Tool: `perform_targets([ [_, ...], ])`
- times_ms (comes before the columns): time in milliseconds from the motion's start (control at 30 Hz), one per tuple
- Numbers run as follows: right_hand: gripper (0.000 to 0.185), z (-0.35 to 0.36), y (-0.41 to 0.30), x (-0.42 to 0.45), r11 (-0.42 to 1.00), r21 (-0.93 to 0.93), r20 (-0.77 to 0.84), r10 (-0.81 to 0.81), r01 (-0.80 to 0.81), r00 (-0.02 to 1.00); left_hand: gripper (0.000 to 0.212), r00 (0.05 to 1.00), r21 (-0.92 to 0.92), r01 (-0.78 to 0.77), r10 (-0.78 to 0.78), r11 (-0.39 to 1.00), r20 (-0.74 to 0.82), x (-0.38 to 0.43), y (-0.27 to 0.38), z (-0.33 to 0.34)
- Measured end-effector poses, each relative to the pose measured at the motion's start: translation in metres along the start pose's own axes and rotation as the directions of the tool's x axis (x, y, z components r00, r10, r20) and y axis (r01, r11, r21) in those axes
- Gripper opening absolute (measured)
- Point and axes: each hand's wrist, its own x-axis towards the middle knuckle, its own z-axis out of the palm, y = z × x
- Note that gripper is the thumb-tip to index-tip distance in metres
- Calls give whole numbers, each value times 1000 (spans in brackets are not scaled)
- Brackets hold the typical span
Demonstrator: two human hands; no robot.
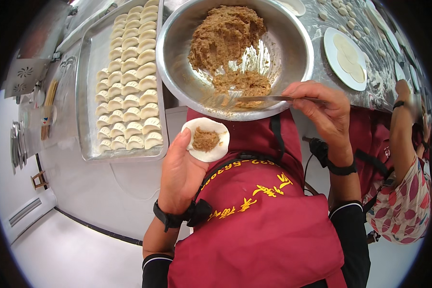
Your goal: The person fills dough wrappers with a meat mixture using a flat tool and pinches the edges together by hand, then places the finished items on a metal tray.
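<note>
On the fingers of my left hand (181,169) lies a round dough wrapper (219,147), my thumb pressing its near edge. A dab of brown minced filling (206,139) sits at the wrapper's middle. My right hand (324,108) grips a thin flat spatula or stick (266,98), whose far end reaches over the near rim of a large steel bowl (306,46). Inside the bowl, a big mound of filling (226,36) rests at the back, with a smaller smeared patch (243,84) close to the tool. The tool's tip is partly lost in smeared filling.
Left of the bowl, a metal tray (90,54) holds rows of folded dumplings (131,99). To the right, a white plate (363,86) carries flat wrappers (347,57), and small dough pieces (351,24) lie on the floured steel table (320,27). A co-worker's arm (403,122) reaches in at the right.
</note>
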Motion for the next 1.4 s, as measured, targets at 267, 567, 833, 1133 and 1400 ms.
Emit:
perform_targets([
  [267, 14, 6, -3, -4, 997, -76, 52, 28, -24, 998, 30, 999, 28, 18, -17, 999, -29, 0, -5, -1],
  [567, 13, 19, 10, -3, 989, 140, -72, 49, -39, 996, 27, 999, -22, 23, -24, 999, -41, 1, -4, -2],
  [833, 13, 22, 4, -6, 981, 165, -19, 107, -102, 994, 29, 993, -23, 15, -17, 1000, -121, 0, -4, -2],
  [1133, 13, 21, 3, -19, 820, 571, -81, 108, -42, 991, 37, 999, 68, 48, -47, 997, -6, -1, 2, 7],
  [1400, 12, 20, -8, -14, 946, 247, 55, -229, 209, 972, 41, 994, 47, 102, -100, 994, -31, 1, 9, 19],
])
